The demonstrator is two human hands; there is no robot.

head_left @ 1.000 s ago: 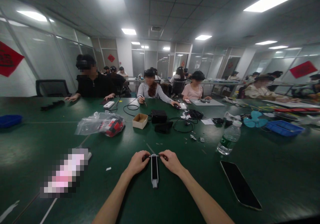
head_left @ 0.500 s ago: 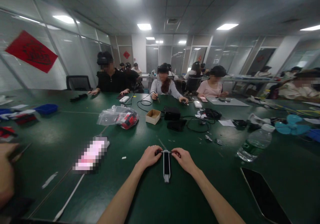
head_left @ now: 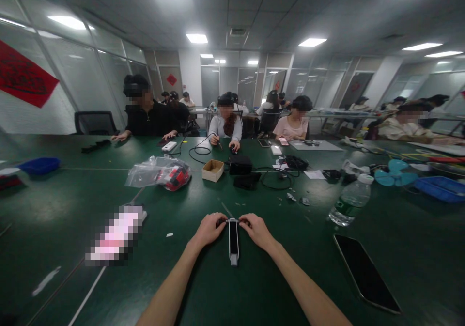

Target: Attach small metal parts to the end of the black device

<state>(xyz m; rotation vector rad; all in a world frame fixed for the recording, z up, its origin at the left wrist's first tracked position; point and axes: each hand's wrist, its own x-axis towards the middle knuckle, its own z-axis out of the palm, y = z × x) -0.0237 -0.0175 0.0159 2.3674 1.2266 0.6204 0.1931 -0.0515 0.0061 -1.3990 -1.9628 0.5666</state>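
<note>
A slim, long device point(head_left: 233, 239) with a black face, a pale frame and a grey near end lies on the green table in front of me; its exact kind I cannot make out. My left hand point(head_left: 211, 228) pinches at the left side of its far end, fingers closed. From the right, my right hand point(head_left: 255, 228) pinches the same far end in the same way. My fingertips hide what they grip there. Just beyond the hands, a thin strip point(head_left: 228, 210) lies on the table.
Left of me lies a blurred-out lit phone point(head_left: 118, 234) with a white cable. A dark phone point(head_left: 366, 272) and a water bottle point(head_left: 350, 202) are on the right. Ahead are a small box point(head_left: 212, 171), a black case point(head_left: 240, 164) and a plastic bag point(head_left: 160, 173). Several people sit opposite.
The view has turned slightly right, so the scene shifts left. Both hands keep their hold at the device's far end. A person's arm at the left edge is gone from view.
</note>
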